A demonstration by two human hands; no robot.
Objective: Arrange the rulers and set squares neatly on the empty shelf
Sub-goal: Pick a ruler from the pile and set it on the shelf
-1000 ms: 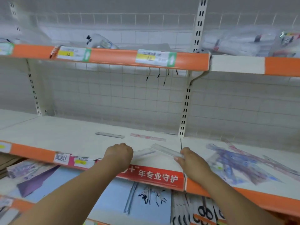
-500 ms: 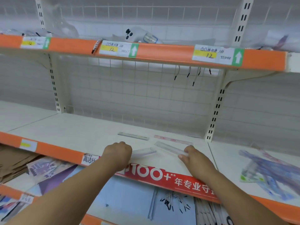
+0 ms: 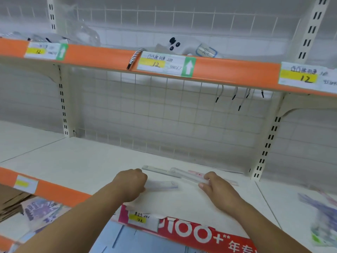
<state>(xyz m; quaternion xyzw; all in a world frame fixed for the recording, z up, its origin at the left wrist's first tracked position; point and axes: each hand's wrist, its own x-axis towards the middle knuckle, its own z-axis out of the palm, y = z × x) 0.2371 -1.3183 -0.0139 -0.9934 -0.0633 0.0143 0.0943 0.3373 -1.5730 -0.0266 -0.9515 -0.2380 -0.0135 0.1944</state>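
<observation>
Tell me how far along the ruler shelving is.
Early on. Done: a grey ruler and a pink ruler lie near the back of the shelf. In hand: the left hand holds a pale ruler, the right hand pinches a clear ruler. Left: placing those two, plus the heap of packets on the next bay to the right.

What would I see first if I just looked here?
Two bare arms stretch in from below: the left hand grips a pale ruler, and the right hand pinches a clear ruler over the white shelf. Above runs a bright orange strip with price tags.
</observation>
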